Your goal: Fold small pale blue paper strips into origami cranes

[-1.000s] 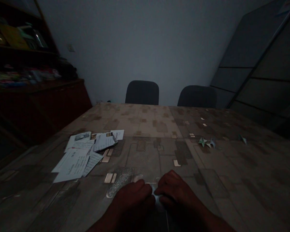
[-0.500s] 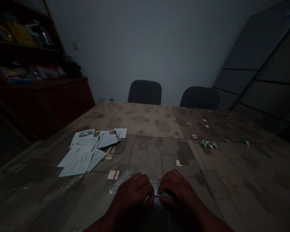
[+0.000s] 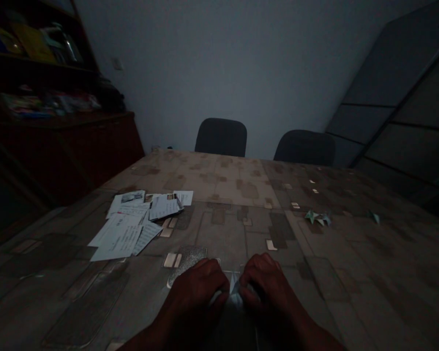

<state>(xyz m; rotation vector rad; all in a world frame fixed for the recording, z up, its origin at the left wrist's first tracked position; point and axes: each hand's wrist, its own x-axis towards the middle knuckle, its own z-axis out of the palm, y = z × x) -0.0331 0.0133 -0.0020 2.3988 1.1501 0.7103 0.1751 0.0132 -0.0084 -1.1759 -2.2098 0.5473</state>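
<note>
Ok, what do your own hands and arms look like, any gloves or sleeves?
My left hand and right hand are ungloved, five-fingered human hands. No sleeve, watch or cable shows on the visible forearms. It's too dark to make out rings or small markings.

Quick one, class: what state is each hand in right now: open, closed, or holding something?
Left hand: closed, holding one side of a small pale paper.
Right hand: closed, holding the other side of that paper.
</note>
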